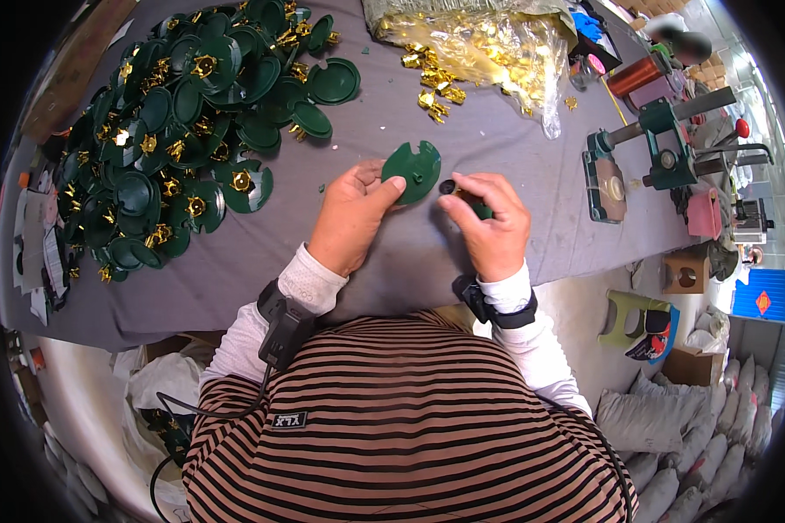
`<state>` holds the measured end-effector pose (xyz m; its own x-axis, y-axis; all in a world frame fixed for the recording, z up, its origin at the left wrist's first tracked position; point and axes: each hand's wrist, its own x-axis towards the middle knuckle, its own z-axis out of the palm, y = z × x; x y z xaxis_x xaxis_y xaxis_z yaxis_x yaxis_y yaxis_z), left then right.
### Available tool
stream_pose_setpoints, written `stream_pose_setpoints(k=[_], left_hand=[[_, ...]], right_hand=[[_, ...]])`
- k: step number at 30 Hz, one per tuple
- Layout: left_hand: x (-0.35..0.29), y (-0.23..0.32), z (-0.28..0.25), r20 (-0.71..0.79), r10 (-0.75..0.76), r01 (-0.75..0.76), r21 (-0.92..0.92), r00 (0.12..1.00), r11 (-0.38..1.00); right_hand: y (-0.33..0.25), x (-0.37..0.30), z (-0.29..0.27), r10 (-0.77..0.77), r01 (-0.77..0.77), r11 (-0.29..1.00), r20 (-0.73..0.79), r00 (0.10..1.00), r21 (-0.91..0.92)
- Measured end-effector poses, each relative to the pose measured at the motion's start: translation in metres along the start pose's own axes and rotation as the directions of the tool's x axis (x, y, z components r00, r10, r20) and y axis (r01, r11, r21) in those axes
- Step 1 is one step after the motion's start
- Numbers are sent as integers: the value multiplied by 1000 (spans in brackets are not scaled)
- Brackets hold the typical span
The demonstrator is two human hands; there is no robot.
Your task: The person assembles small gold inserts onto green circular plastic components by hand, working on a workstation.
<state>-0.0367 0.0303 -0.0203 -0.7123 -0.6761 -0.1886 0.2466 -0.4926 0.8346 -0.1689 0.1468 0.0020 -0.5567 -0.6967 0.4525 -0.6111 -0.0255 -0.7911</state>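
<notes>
My left hand (349,218) pinches a dark green round plastic disc (422,166) by its left edge. The disc is tilted up, with a notch at its top and a small raised stub on its face. Just to its right, my right hand (500,228) is closed on a small piece with a dark round end (447,186) and some green showing between the fingers. My fingers hide most of that piece, so its kind is unclear. A small gap separates it from the disc.
A large heap of green discs (183,105), many with gold metal clips, covers the table's left. Loose gold clips (433,87) lie beside a clear plastic bag (497,52) at the back. A green hand press (663,148) stands on the right, near a copper-coloured spool (634,76).
</notes>
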Motion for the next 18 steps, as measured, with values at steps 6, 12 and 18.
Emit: stream_pose_setpoints(k=[6,12,18], left_hand=[[-14,-13,4,149,212,-257,460,966,850],[-21,-12,6,423,501,-628,685,755,368],[-24,-15,2,380,491,-607,634,784,479]], right_hand=[[0,-5,10,-200,203,950,36,979,-239],[-6,-10,5,-107,111,982,30,994,-156],[-9,-13,6,290,-299,934,75,954,195]])
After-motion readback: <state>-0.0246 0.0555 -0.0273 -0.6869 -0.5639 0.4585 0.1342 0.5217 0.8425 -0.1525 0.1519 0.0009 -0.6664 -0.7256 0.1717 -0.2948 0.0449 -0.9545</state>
